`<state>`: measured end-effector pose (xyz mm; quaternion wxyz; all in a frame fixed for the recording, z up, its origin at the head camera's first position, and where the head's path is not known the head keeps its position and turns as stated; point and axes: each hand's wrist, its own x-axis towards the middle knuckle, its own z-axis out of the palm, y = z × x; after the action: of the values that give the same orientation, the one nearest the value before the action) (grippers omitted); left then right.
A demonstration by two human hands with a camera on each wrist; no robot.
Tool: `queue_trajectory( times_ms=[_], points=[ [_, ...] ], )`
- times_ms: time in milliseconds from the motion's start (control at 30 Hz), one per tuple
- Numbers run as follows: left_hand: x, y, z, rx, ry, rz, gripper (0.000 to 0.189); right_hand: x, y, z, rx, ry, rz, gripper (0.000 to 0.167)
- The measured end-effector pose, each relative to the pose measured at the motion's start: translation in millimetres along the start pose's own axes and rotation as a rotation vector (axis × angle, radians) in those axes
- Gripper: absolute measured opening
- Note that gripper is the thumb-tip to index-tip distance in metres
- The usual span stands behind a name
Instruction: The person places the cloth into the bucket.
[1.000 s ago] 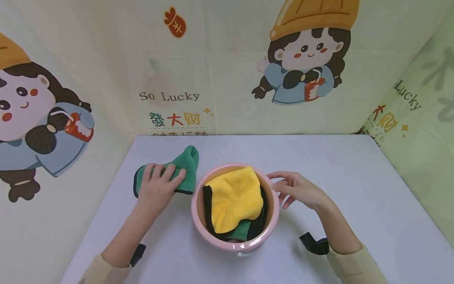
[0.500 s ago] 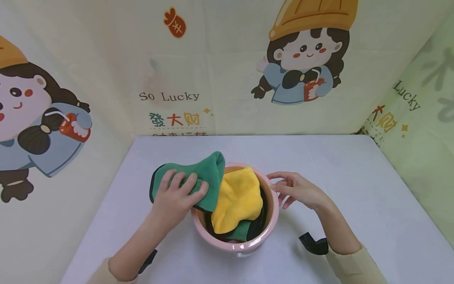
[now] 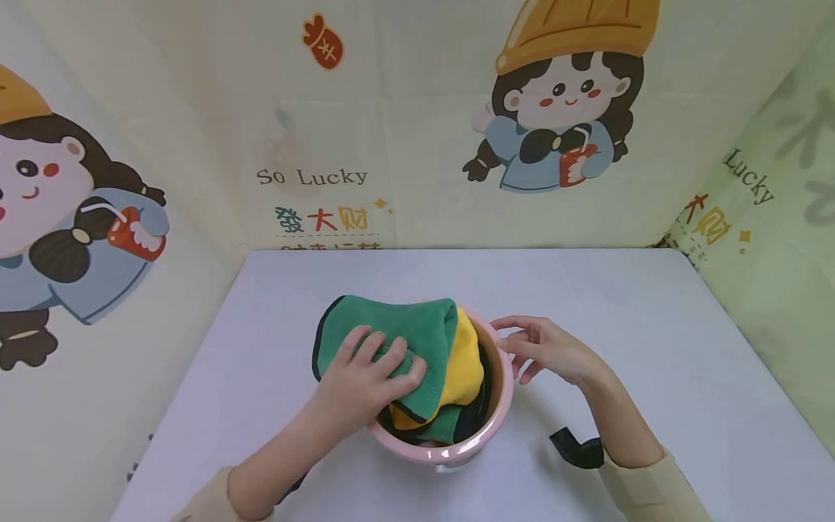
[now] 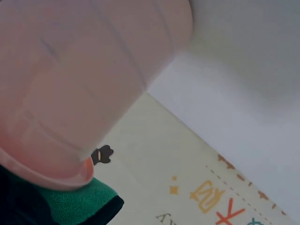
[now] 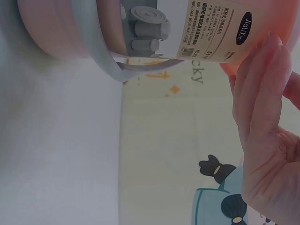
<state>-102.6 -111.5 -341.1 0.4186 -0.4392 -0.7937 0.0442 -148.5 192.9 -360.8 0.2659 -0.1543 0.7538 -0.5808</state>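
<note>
My left hand grips a folded green cloth with black edging, over the left part of a pink bucket. In the left wrist view a dark-edged corner of the green cloth shows past the bucket's rim; the hand is out of that view. Inside the bucket lies a yellow cloth, partly covered, with more green cloth below it. My right hand touches the bucket's right rim. Its nearly straight fingers lie against the outer wall in the right wrist view.
The bucket stands on a white table. A label and a pale handle are on its side. A printed curtain hangs behind the table and along both sides.
My left hand has carried the green cloth rightward from the table left of the bucket to over its opening, covering part of the yellow cloth. My right hand stays at the rim.
</note>
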Motion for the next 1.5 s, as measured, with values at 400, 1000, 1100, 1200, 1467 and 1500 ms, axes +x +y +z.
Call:
queue_trajectory(
  times_ms=[400, 1000, 1100, 1200, 1467, 1500],
  points=[
    [14.7, 15.7, 15.0, -0.074, -0.023, 0.085, 0.025, -0.8, 0, 0, 0.026, -0.002, 0.008, 0.046],
    [22.3, 19.9, 28.0, -0.22, -0.255, 0.193, 0.02, 0.5, 0, 0, 0.038, -0.009, 0.001, 0.048],
    [23.0, 21.1, 30.2, -0.223, -0.286, 0.198, 0.02, 0.9, 0, -1, 0.039, -0.016, -0.006, 0.047],
    [23.8, 22.5, 32.1, -0.229, -0.326, 0.204, 0.021, 1.2, 1, -1, 0.038, -0.018, -0.007, 0.046],
    [27.1, 26.7, 33.0, -0.3, -0.514, 0.194, 0.03, 2.7, 3, -1, 0.025, -0.022, -0.022, 0.045],
    [27.1, 26.9, 33.1, -0.304, -0.527, 0.193, 0.032, 2.7, 3, -1, 0.026, -0.021, -0.021, 0.045]
  ],
)
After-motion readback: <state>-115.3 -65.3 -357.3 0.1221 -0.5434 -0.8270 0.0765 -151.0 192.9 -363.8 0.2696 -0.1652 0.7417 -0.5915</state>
